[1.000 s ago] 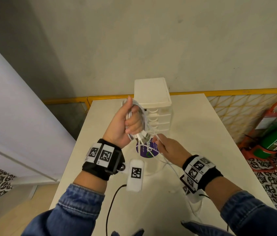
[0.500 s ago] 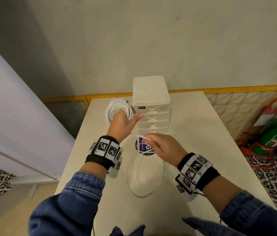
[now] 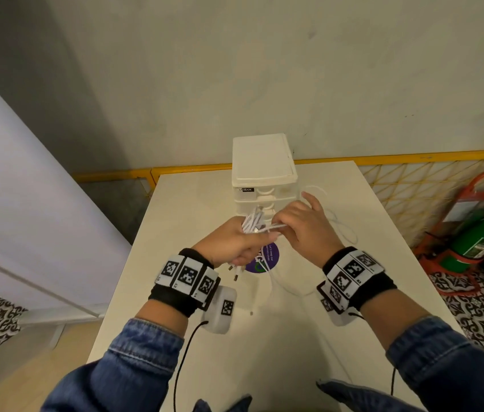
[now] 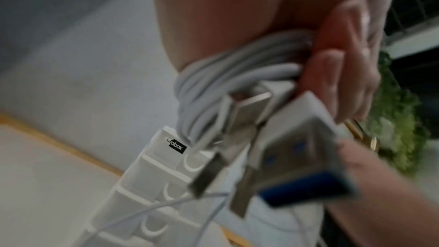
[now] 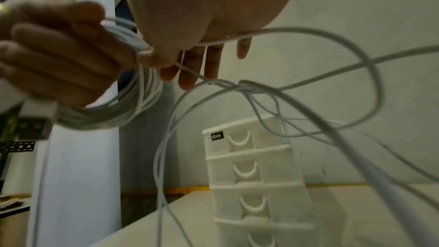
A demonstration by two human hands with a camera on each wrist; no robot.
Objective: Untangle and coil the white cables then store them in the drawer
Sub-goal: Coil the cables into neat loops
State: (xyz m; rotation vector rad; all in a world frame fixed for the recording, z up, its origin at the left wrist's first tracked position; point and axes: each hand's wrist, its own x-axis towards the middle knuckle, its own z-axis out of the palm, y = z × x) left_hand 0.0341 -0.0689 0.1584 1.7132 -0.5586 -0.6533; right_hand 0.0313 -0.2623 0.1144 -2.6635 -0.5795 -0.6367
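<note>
My left hand (image 3: 236,246) grips a coil of white cables (image 3: 252,223) in front of the white drawer unit (image 3: 264,173), whose drawers are all closed. In the left wrist view the fingers (image 4: 332,85) curl round the coil (image 4: 225,74), and several USB plugs (image 4: 242,112) dangle from it. My right hand (image 3: 279,230) pinches a loose strand (image 5: 237,37) between thumb and fingers right beside the coil (image 5: 114,114). From there the strand runs off in tangled loops (image 5: 320,97) above the drawer unit (image 5: 251,176).
Loose white cable (image 3: 341,224) trails over the white table (image 3: 309,337) to the right of the drawer unit and in front of a round purple sticker (image 3: 267,257). A green fire extinguisher (image 3: 481,239) stands on the floor at the right.
My left hand has brought the coil from left of the drawer unit to its front. My right hand has risen to the coil with the strand, and the table loop has shrunk.
</note>
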